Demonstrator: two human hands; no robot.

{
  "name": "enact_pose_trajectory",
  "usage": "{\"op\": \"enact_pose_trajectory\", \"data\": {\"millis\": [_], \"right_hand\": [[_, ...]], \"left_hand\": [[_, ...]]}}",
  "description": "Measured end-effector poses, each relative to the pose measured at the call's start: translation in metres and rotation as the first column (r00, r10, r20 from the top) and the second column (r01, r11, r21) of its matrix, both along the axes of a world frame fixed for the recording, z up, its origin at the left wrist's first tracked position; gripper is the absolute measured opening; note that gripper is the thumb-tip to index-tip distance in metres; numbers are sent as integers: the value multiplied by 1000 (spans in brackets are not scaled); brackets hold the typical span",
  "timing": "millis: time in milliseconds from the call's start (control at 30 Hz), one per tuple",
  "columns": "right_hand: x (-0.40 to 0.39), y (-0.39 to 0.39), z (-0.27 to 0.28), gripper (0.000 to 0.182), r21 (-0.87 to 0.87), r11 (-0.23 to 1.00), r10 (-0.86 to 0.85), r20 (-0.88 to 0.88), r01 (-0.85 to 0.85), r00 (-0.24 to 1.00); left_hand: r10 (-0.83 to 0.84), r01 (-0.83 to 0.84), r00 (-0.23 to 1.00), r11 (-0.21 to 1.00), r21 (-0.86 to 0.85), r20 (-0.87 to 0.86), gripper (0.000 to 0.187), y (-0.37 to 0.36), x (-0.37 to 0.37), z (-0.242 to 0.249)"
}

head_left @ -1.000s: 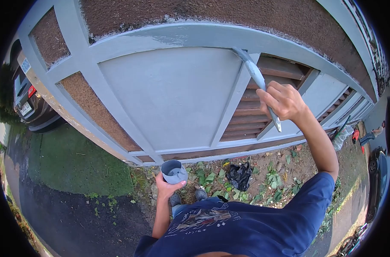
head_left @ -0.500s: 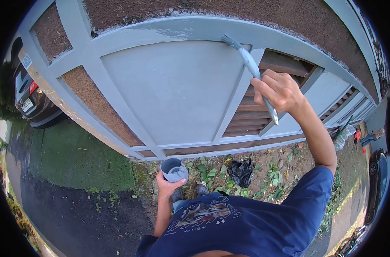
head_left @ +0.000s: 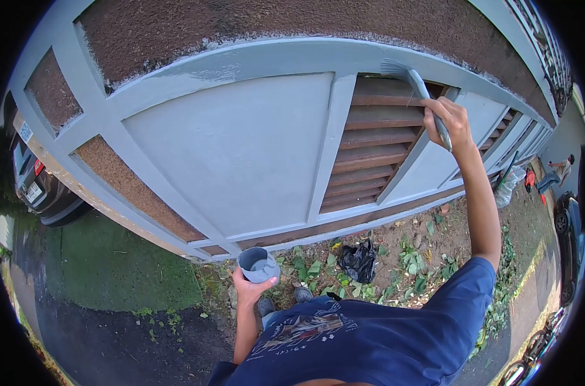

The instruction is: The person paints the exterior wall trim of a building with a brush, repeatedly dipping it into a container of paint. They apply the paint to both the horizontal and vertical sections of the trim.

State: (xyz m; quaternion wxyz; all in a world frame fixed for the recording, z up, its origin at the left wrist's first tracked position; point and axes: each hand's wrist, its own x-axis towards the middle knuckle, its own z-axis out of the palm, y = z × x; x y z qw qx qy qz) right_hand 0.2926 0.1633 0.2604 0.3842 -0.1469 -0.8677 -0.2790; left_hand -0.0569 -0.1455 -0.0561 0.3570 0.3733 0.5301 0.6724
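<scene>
The right hand (head_left: pixel 455 120) pinches the brush (head_left: pixel 418 85) by its handle (head_left: pixel 444 136), letting bristles (head_left: pixel 395 67) meet the trim (head_left: pixel 292 55) above the slats (head_left: pixel 373 138); the left hand (head_left: pixel 246 287) clasps the cup (head_left: pixel 261 273) nearly upright, presumably against spilling.

cup (head_left: pixel 259 265): the left hand (head_left: pixel 247 289) covers part of its side from us.
brush (head_left: pixel 418 83): the right hand (head_left: pixel 448 121) hides part of its handle.
left car (head_left: pixel 57 201): cut off by the dark border; its plate (head_left: pixel 33 192) is too small for us to read.
sticker (head_left: pixel 25 132): too small for us to read.
distant person (head_left: pixel 560 171): too small for us to make out the fingers.
</scene>
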Motion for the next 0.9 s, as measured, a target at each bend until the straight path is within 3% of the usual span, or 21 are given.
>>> {"op": "enact_pose_trajectory", "data": {"millis": [167,233,300,367,433,500,600,733,900], "right_hand": [[46,32,-24,14,14,994,-101,-231,107,968],[61,48,-39,14,104,964,-168,-469,244,867],[64,55,-56,15,66,951,-220,-545,303,809],[40,55,-67,15,90,928,-172,-756,360,632],[-3,45,-71,17,94,959,-76,-821,266,565],[-56,32,-67,17,187,978,85,-769,96,634],[-136,16,-66,18,333,928,360,-682,-168,637],[-214,-29,-64,21,271,788,594,-567,-552,570],[-213,-28,-62,22,189,758,625,-485,-624,612]], "left_hand": [[27,-26,999,998,-48,20,71,-8,11,-3],[34,-33,999,997,-76,17,74,-12,13,1],[39,-38,999,997,-73,8,70,-12,16,2],[41,-43,999,997,-61,-21,71,-10,18,2],[40,-43,998,997,-62,-50,72,-10,22,0],[25,-26,1000,995,-93,-14,73,-8,27,-3],[23,-26,999,997,-69,-42,73,-3,39,2],[21,-21,1000,992,-120,-3,77,1,54,5],[25,-25,1000,997,-73,2,71,3,58,8]]}}
